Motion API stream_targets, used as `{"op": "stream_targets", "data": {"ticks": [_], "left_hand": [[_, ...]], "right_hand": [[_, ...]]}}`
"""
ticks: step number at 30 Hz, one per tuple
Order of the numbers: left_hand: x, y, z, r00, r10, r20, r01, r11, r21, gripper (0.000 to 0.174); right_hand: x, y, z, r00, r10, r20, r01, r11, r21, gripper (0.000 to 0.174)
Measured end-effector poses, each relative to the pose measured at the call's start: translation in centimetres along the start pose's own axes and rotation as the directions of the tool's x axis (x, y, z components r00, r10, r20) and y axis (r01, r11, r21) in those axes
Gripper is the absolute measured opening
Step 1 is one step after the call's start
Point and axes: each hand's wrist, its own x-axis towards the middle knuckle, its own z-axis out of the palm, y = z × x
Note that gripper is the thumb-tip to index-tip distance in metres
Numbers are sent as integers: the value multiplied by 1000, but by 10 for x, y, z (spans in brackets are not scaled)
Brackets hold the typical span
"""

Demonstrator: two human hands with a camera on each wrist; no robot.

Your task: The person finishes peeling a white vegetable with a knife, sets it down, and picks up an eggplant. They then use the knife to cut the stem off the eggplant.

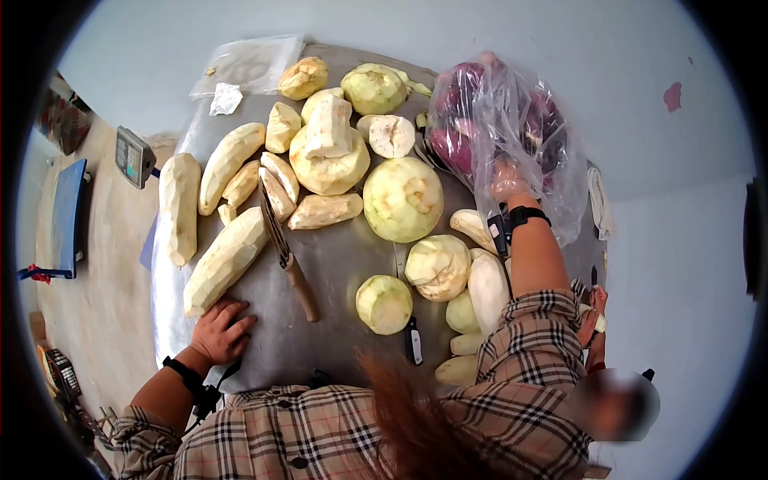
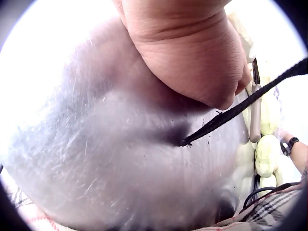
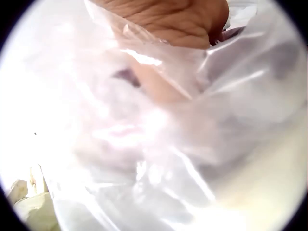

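My left hand (image 1: pixel 222 330) rests on the grey metal table (image 1: pixel 260 352), fingers spread beside the lower end of a long peeled pale vegetable (image 1: pixel 228 260). In the left wrist view, the heel of that hand (image 2: pixel 187 57) leans on the scuffed shiny surface. At the right, my right hand (image 1: pixel 512 180) reaches into a clear plastic bag (image 1: pixel 560 196) that holds several purple, round-looking vegetables (image 1: pixel 452 148). Plastic folds cover its fingers, and I cannot tell whether they grip anything. The right wrist view shows its palm (image 3: pixel 178 21) behind the crinkled plastic.
A knife (image 1: pixel 296 284) with a brown handle lies mid-table, its blade against peeled pieces. Several round peeled vegetables (image 1: pixel 402 200) crowd the middle. A black-and-white peeler-like tool (image 1: pixel 414 342) lies near the front edge. Another person's hand (image 1: pixel 596 304) shows at the right; a scale display (image 1: pixel 134 157) stands left.
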Motion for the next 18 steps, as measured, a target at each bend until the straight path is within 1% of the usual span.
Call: {"op": "stream_targets", "data": {"ticks": [1,2,3,6,9,12,15,18], "left_hand": [[0,0,0,1000,1,-1,-1,1000,0,50],[0,0,1,1000,-1,-3,1,1000,-2,50],[-1,0,2,1000,-4,-6,4,1000,-6,50],[0,0,3,1000,5,-30,-5,1000,-6,50],[0,0,3,999,10,-30,-10,1000,2,50],[0,0,3,1000,7,-27,-7,1000,-3,50],[0,0,4,1000,6,-26,-6,1000,-3,50],[-1,0,4,1000,6,-28,-6,1000,-5,50]], "right_hand": [[3,7,11,993,-54,-102,53,998,-14,56],[10,18,28,973,-112,-202,106,994,-36,55],[9,21,33,939,-170,-297,158,985,-66,54],[-9,30,28,937,-130,-326,207,954,215,50],[13,70,74,902,-168,-398,343,838,424,52],[4,79,64,972,-44,-232,167,823,543,44],[0,81,55,996,-30,-85,69,857,511,50],[2,73,47,995,-92,25,73,902,425,49]]}}
